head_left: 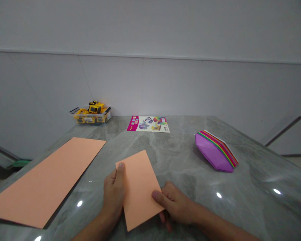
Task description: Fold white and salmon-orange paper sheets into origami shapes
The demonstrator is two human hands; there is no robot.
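Between my two hands is a small rectangle of peach-orange paper (pixel 140 189), tilted and held above the grey table. My left hand (pixel 114 190) grips its left edge near the upper corner, thumb on top. At the lower right edge my right hand (pixel 177 202) pinches the paper, thumb on top and the other fingers partly hidden beneath. Whether the paper is folded or a single layer, I cannot tell. A larger sheet of the same peach-orange paper (pixel 50 180) lies flat on the left side of the table.
A stack of folded colored paper (pixel 214 154), purple on top, lies at the right. Toward the back are a printed sheet (pixel 149 124) with pictures and a clear plastic box (pixel 91 117) of yellow toy vehicles. The grey marbled table (pixel 180 160) meets a white wall behind.
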